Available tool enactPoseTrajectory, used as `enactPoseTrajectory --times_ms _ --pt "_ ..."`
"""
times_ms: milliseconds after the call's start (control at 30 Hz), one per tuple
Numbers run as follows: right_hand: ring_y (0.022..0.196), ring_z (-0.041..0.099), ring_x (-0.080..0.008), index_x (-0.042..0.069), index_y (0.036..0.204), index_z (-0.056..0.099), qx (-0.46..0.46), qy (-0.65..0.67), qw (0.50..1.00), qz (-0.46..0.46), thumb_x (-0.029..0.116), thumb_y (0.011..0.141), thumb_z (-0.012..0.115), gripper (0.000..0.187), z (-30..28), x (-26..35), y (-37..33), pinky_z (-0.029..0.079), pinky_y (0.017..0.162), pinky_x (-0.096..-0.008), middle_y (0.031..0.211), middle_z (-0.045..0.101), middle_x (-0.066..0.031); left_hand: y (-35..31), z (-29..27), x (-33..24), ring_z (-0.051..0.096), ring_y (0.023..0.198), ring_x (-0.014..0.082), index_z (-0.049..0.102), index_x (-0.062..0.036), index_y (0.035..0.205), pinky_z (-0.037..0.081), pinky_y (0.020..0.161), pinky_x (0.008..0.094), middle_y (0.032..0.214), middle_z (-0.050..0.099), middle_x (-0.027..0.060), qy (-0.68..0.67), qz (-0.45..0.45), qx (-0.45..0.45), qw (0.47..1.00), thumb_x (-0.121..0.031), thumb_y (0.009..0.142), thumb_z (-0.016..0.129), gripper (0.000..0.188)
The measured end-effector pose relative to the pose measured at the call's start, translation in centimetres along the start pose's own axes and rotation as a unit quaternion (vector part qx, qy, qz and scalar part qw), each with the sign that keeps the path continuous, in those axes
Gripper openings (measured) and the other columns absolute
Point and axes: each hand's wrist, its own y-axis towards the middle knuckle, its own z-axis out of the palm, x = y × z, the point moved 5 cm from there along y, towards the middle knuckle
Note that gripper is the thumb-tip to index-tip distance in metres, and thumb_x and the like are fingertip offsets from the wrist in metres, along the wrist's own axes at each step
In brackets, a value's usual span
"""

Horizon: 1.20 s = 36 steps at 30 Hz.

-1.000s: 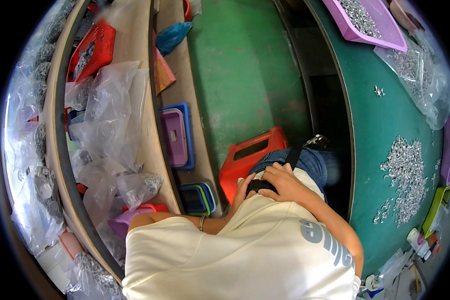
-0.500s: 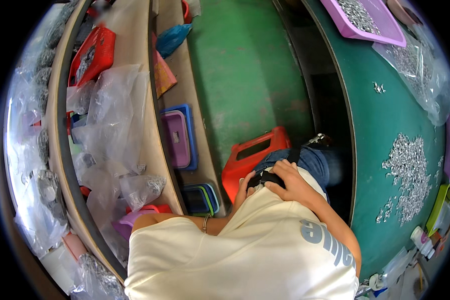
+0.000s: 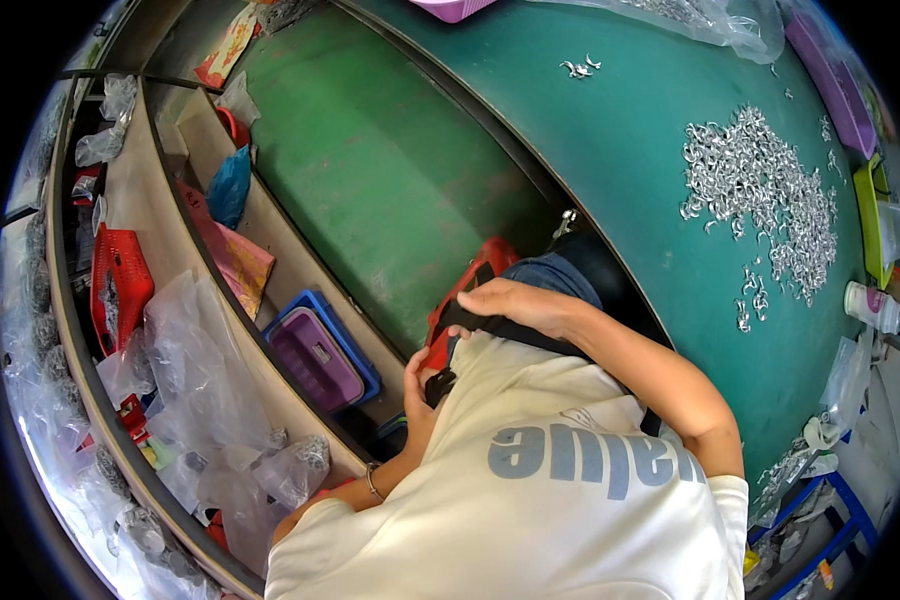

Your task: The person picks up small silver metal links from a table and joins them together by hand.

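Right hand [image 3: 520, 303] closed on a strap [image 3: 535, 336]; left hand [image 3: 418, 402] half-curled, hold unclear. Open floor [image 3: 370, 180] stretches far between shelf [image 3: 140, 185] and surface [image 3: 610, 150]; red stool [image 3: 500, 254] mostly hidden.

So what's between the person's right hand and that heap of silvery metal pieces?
In the head view, the jeans, a dark gap and then a bare stretch of green tabletop lie between the right hand and the heap.

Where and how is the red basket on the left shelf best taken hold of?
Probably grip the red basket by its right rim, coming from the right: its perforated side stands exposed there, while clear bags crowd the near end.
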Motion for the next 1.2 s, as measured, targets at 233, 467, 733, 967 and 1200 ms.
enactPoseTrajectory --times_ms 233,467,733,967,1200 --pt "0.073 0.048 -0.0118 -0.001 0.087 0.059 0.062 -0.054 0.997 0.004 0.046 0.091 0.035 0.053 0.8 -2.1 1.2 0.040 0.070 -0.0252 0.079 0.055 -0.0049 0.9 -0.2 0.1 0.050 0.073 0.0059 0.042 -0.0006 0.119 0.041 0.065 0.0200 0.086 0.058 0.0029 -0.020 -0.123 -0.032 0.992 -0.009 0.086 0.053 0.036" --pt "0.053 0.053 -0.0178 -0.006 0.078 0.059 -0.014 -0.295 0.954 -0.049 0.035 0.092 0.038 0.049 2.4 -1.9 2.2 0.043 0.053 -0.0303 0.056 0.055 -0.0109 0.8 0.8 -1.6 0.054 0.076 0.0069 0.056 0.0039 0.100 0.043 0.067 0.0200 0.086 0.060 0.0038 -0.058 -0.046 -0.100 0.992 -0.006 0.082 0.059 0.021" --pt "0.087 0.051 -0.0364 -0.003 0.083 0.055 -0.189 -0.479 0.834 -0.196 0.030 0.080 0.056 0.034 1.0 0.6 -1.7 0.041 0.075 -0.0420 0.087 0.056 -0.0219 0.5 0.6 -0.9 0.048 0.060 0.0024 0.061 0.0017 0.088 0.039 0.053 0.0177 0.072 0.058 -0.0014 -0.013 -0.081 -0.178 0.981 -0.013 0.083 0.060 0.016" --pt "0.086 0.053 -0.0351 -0.003 0.086 0.056 -0.335 -0.496 0.801 0.001 0.017 0.080 0.054 0.021 -1.5 -3.0 -13.7 0.042 0.077 -0.0393 0.087 0.056 -0.0166 1.1 0.7 -1.0 0.046 0.056 0.0030 0.063 -0.0023 0.076 0.037 0.050 0.0190 0.063 0.056 -0.0028 0.000 -0.080 -0.184 0.980 -0.019 0.082 0.062 0.017" --pt "0.088 0.054 -0.0345 -0.004 0.089 0.058 -0.341 -0.472 0.810 0.061 0.012 0.076 0.058 0.021 -2.3 -6.5 -17.8 0.043 0.077 -0.0384 0.091 0.057 -0.0183 1.5 0.4 -0.7 0.047 0.059 0.0030 0.061 0.0009 0.084 0.037 0.054 0.0175 0.069 0.057 -0.0019 0.019 -0.092 -0.159 0.983 -0.017 0.083 0.060 0.018"
